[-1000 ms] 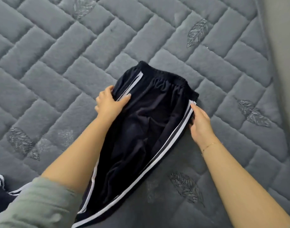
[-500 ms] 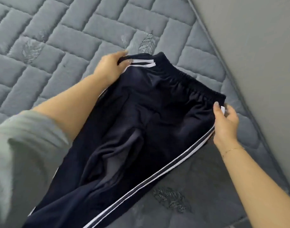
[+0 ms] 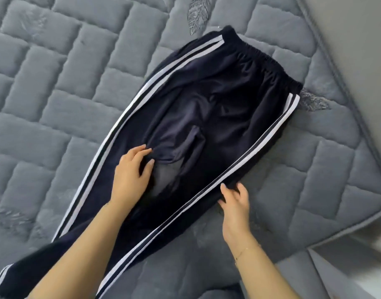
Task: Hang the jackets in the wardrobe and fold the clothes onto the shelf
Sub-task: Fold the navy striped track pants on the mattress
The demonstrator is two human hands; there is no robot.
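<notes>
Dark navy track pants [image 3: 217, 108] with white side stripes lie spread flat on a grey quilted bed [image 3: 66, 93], waistband toward the far right corner, legs running down to the lower left. My left hand [image 3: 131, 175] lies on the middle of the pants near the crotch, thumb and fingers on either side of a wrinkle in the fabric. My right hand [image 3: 234, 201] pinches the right striped side seam at about thigh height. The lower leg ends are partly hidden under my left forearm.
The bed's piped edge [image 3: 358, 108] runs along the right, with a plain grey wall [image 3: 362, 39] beyond it. The bed's near corner [image 3: 314, 244] sits at the lower right, and a lighter floor strip shows below it.
Both hands have let go of the waistband corners and come down the pants toward me. The pants now lie flat and spread out, with both stripes showing.
</notes>
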